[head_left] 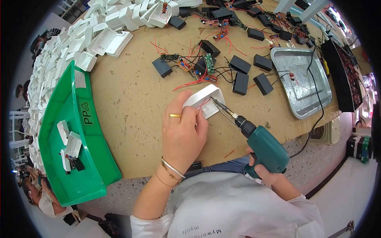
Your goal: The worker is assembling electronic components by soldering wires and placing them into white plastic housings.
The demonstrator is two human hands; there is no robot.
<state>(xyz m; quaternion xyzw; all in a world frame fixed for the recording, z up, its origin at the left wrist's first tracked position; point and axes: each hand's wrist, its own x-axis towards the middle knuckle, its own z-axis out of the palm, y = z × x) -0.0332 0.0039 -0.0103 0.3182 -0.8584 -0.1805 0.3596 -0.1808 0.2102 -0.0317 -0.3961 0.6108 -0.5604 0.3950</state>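
Observation:
My left hand is closed on a small white plastic case, open side up, tilted just above the table. A thin red wire shows inside it, by my fingertips. In my right hand is a green pistol-shaped soldering gun, gripped by its handle. Its metal tip reaches into the case, near the inner wall; whether it touches the wire I cannot tell. Beyond the case lie several black boxes with black leads, a green circuit board and loose red wires.
A green bin at the left holds a few white cases with parts. White cases are heaped at the far left. A metal tray lies at the right, a black cord crossing it. Beyond stands a black box of parts.

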